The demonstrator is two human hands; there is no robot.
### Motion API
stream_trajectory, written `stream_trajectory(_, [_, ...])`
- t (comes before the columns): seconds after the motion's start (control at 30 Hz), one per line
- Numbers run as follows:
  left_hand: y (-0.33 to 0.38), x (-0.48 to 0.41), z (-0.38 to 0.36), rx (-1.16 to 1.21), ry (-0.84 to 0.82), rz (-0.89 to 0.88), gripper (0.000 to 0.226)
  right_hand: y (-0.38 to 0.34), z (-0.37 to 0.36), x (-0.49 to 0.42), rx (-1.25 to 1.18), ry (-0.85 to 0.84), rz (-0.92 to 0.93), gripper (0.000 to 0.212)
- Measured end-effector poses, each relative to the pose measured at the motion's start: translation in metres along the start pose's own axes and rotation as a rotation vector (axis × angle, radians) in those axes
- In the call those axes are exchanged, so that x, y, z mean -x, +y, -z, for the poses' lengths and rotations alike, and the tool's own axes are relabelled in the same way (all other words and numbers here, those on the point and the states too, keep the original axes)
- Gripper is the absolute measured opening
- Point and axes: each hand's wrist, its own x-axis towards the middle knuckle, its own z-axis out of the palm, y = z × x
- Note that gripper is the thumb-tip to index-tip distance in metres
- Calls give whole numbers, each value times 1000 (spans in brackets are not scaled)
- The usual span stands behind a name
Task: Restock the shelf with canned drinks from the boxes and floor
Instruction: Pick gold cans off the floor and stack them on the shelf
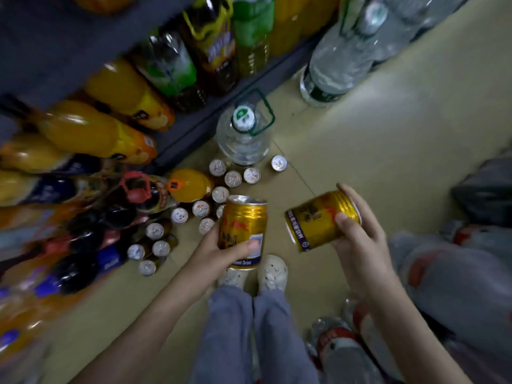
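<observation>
Your left can (243, 220) and right can (313, 217) are glossy gold metal; the far water jug (243, 145) is clear shiny plastic, the floor (388, 134) matt, your trousers (277, 342) cloth.

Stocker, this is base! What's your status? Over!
Left hand grips upright gold can. Right hand grips tilted gold can. Capped bottles crowd floor by shelf.

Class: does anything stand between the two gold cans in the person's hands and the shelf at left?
Yes. Small capped bottles and a water jug stand on the floor before the shelf, and large bottles fill its visible front. The left hand and right hand hold the upright can and tilted can above these.
</observation>
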Motion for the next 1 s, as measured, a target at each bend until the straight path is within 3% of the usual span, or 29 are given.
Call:
stream_trajectory(0.23, [122, 166, -25, -33, 59, -198, 56, -164, -55, 115, -259, -280, 147, 55])
stream_trajectory(0.4, [187, 274, -27, -2, 166, -397, 55, -255, -106, 187, -339, -488, 194, 95])
stream_trajectory(0.53, [222, 347, -21, 145, 268, -504, 58, -305, -157, 240, -381, -637, 196, 74])
stream_trajectory(0.63, [242, 397, -11, 221, 344, -572, 56, -332, -196, 277, -372, -730, 241, 72])
stream_trajectory(0.8, [266, 477, 30, 189, 520, -716, 51, -375, -260, 338, -263, -857, 348, 95])
stream_trajectory(0.9, [279, 525, 63, 143, 594, -819, 41, -395, -297, 376, -108, -988, 474, 60])
stream_trajectory(1.0, [294, 574, 102, 48, 688, -905, 53, -412, -342, 414, -49, -1139, 621, 63])
